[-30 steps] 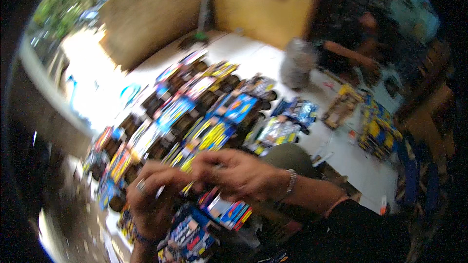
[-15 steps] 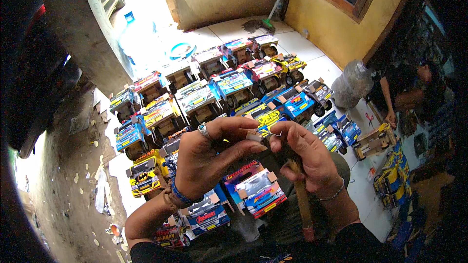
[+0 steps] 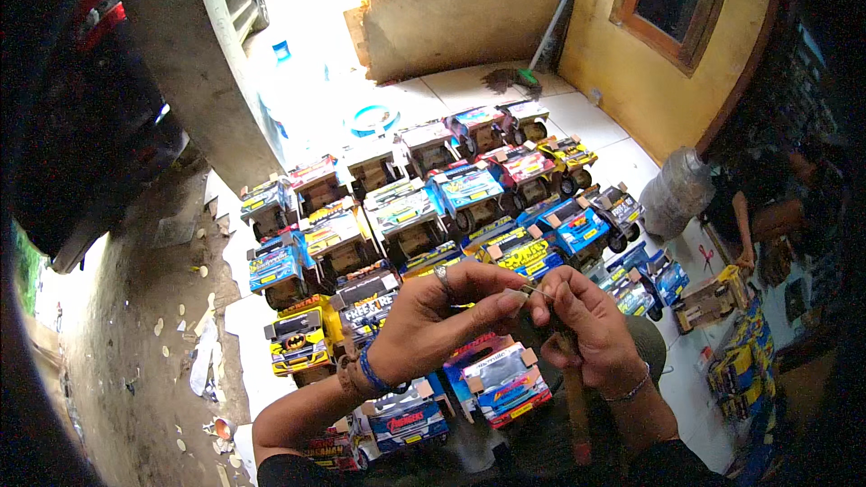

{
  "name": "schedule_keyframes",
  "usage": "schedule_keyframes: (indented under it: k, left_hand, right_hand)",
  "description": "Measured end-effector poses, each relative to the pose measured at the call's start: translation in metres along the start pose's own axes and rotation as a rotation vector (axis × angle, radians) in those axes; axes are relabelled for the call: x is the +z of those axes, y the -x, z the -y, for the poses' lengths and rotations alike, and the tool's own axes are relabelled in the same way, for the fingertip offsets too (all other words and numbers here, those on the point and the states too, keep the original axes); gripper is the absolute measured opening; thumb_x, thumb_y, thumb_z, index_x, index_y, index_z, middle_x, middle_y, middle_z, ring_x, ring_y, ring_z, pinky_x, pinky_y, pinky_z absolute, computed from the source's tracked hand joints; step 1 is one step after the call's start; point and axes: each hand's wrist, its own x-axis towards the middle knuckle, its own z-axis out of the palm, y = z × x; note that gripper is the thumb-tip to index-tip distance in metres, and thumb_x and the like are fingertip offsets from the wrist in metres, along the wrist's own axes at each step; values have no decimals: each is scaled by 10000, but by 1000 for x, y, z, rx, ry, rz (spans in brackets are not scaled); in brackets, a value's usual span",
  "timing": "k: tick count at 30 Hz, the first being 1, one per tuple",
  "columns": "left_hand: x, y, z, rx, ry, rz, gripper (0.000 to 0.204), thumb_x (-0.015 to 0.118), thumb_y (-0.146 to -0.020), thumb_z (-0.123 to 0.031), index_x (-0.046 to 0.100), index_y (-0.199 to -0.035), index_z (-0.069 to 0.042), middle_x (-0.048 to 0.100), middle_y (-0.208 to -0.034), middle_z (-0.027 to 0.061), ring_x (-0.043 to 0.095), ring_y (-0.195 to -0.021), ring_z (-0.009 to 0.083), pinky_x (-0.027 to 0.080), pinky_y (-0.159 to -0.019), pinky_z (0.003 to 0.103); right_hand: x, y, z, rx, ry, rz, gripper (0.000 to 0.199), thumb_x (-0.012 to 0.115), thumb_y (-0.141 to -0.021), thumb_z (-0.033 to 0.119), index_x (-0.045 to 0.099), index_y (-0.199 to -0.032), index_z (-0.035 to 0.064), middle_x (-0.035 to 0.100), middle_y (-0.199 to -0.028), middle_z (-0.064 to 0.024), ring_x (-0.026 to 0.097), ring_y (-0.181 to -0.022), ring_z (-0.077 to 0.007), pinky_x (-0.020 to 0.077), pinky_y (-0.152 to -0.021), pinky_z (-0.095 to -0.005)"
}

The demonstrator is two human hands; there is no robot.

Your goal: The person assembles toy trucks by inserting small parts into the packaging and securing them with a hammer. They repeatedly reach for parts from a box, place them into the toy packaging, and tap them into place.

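Observation:
My left hand (image 3: 433,325), with a ring and a blue bracelet, pinches a small pale piece (image 3: 522,293) between thumb and fingertips. Close against it, my right hand (image 3: 591,329) has its thumb and forefinger on a thin metal wire (image 3: 536,291). A wooden handle (image 3: 575,410) is tucked in the right palm and hangs downward; the rest of that tool is hidden. Below and beyond my hands stand rows of toy trucks with printed card bodies and black wheels, among them a blue and white truck (image 3: 501,383) and a yellow truck (image 3: 300,341).
At the right another person's hand (image 3: 746,257) is near a wooden truck frame (image 3: 714,299) and red scissors (image 3: 706,257). A plastic-wrapped bundle (image 3: 677,194) stands by the yellow wall (image 3: 595,45). Left lies a dirt floor (image 3: 171,307) with scraps; a pillar (image 3: 194,63) rises beyond.
My view has shifted, so the trucks appear lower and further right. My fingertips have come closer together, and the wire now lies between both hands.

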Motion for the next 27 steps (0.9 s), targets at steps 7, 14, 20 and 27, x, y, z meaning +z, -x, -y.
schedule_keyframes:
  k: [7,14,20,27]
  left_hand:
    - [-4,-3,-4,-204,274,12,406,443,-1021,-298,487,-1317,-24,627,-1097,141,658,-972,205,555,-860,308]
    - [-5,-9,-3,-248,320,-34,349,468,-1015,-289,513,-1260,-44,628,-1123,136,642,-1015,194,540,-884,305]
    - [-5,-8,1,-160,234,-13,302,604,-943,-109,534,-1224,-21,640,-1128,118,636,-1019,168,524,-899,303]
    - [-10,0,-5,-31,27,83,312,676,-871,-15,594,-1170,14,648,-1129,122,622,-1050,162,514,-918,304]
  right_hand:
    - [-6,-10,-6,-28,-154,-29,229,461,-1011,345,507,-1013,121,519,-841,24,430,-560,-35,330,-390,-174]
    - [-14,-14,-9,-9,-265,-42,217,484,-1006,330,552,-1038,127,541,-859,43,438,-595,-7,298,-403,-165]
    - [-9,-13,-11,-1,-184,-23,197,516,-994,317,565,-1019,129,541,-818,48,435,-572,-10,305,-412,-169]
    - [2,-3,-3,69,-172,-5,204,511,-997,315,561,-997,118,521,-798,35,438,-547,-18,346,-426,-170]
